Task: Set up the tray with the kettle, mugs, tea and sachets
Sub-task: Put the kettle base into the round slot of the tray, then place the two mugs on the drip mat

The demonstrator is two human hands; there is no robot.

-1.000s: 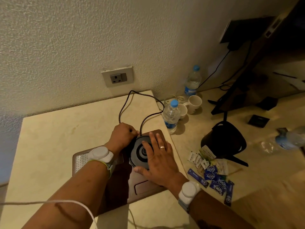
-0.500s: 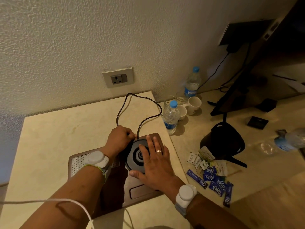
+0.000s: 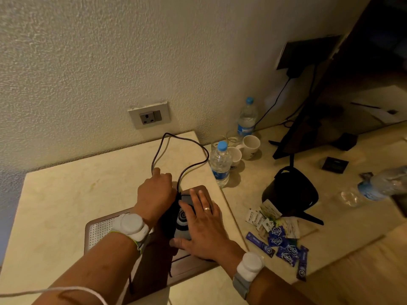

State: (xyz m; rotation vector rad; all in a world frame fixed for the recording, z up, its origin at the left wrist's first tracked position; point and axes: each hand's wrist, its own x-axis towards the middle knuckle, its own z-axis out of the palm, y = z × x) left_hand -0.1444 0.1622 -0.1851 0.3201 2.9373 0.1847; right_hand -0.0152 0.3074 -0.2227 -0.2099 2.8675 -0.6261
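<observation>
Now, left hand (image 3: 155,190): has reached farther out, grip pinching the black power cord (image 3: 189,143).
Right hand (image 3: 203,225): flat, unclenched, pressing the round black kettle base (image 3: 184,219) onto the brown rectangular tray (image 3: 101,230).
Meaning: cord being tidied; black kettle (image 3: 289,192), white mugs (image 3: 251,146) and sachets (image 3: 277,236) wait right, off-tray.

Right hand (image 3: 204,225) hides most of kettle base (image 3: 182,219).

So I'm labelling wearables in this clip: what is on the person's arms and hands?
Both forearms are bare, no sleeves. Each wrist carries a white rounded sensor pod on a grey strap; the left strap has a yellow-green edge. The right hand wears a ring. A thin white cable crosses the left forearm.
</observation>
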